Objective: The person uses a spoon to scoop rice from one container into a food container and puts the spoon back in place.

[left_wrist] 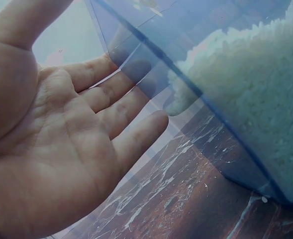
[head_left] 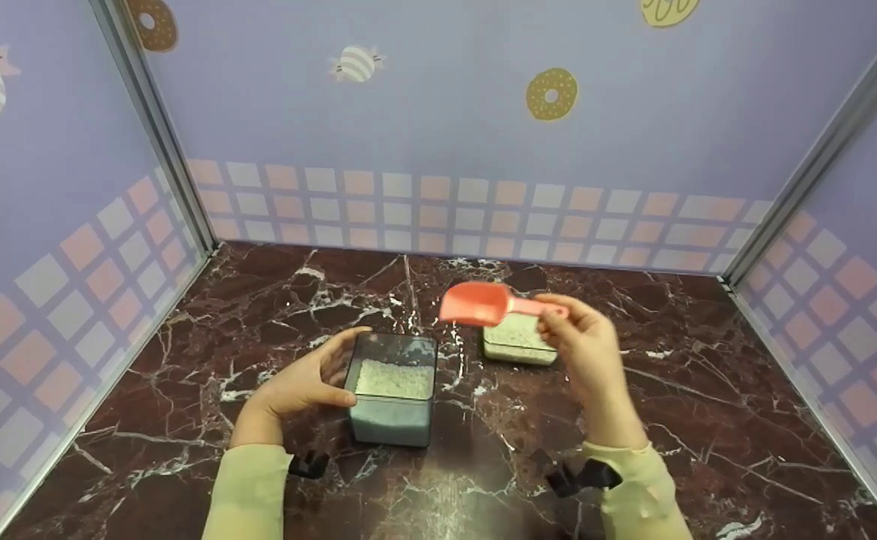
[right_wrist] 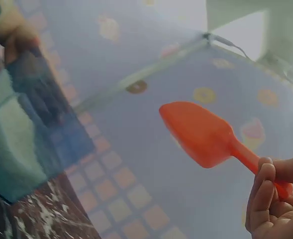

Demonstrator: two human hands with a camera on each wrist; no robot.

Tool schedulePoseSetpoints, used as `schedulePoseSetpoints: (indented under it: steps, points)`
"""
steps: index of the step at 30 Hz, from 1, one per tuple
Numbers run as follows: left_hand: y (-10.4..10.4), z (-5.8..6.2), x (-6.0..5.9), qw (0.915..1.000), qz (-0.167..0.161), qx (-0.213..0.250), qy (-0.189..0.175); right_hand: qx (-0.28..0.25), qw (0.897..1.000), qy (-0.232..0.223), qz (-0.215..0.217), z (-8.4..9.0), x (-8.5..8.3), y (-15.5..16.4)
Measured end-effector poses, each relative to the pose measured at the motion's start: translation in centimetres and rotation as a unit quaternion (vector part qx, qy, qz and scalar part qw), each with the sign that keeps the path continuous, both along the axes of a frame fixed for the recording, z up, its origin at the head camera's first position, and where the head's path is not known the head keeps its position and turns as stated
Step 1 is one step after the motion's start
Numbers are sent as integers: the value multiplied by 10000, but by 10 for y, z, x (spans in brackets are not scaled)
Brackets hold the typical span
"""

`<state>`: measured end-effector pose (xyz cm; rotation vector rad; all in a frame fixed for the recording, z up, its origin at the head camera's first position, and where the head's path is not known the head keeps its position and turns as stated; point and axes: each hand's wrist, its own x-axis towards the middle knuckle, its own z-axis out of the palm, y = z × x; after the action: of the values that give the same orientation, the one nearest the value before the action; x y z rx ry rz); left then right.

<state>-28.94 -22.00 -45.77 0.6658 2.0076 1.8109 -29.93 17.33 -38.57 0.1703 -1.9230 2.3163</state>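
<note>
A tall translucent blue-grey container, partly filled with white rice, stands on the marbled surface. My left hand holds its left side, the thumb at the near corner and the fingers at the far one. Through the clear wall, some fingertips show in the left wrist view. My right hand pinches the handle end of a red-orange scoop, raised with its bowl pointing left. No rice is visible in the scoop. Below it sits a lower clear container of rice, partly covered by the scoop and right hand.
Dark red marbled tabletop extends around both containers. A lilac patterned back panel and side panels with metal corner posts enclose it. Small white specks lie between the containers.
</note>
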Motion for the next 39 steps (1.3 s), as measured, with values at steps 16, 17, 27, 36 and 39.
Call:
schedulePoseSetpoints:
  steps: [16, 17, 27, 36, 39]
  points:
    - [2, 0, -3, 9995, -194, 114, 229, 4384, 8467, 3016, 38, -25, 43, -103]
    - [2, 0, -3, 9994, -205, 136, 232, 4539, 8363, 3075, 22, -24, 42, -106]
    - [1, 1, -2, 9995, -165, 77, 249, 5035, 8101, 2905, 770, -16, 34, -121]
    - [0, 0, -3, 9995, -167, 58, 266, 4099, 8891, 1616, 1242, -13, 33, -122]
    - [0, 1, -2, 9996, -142, 28, 234, 3602, 9155, 1213, 1316, -16, 30, -122]
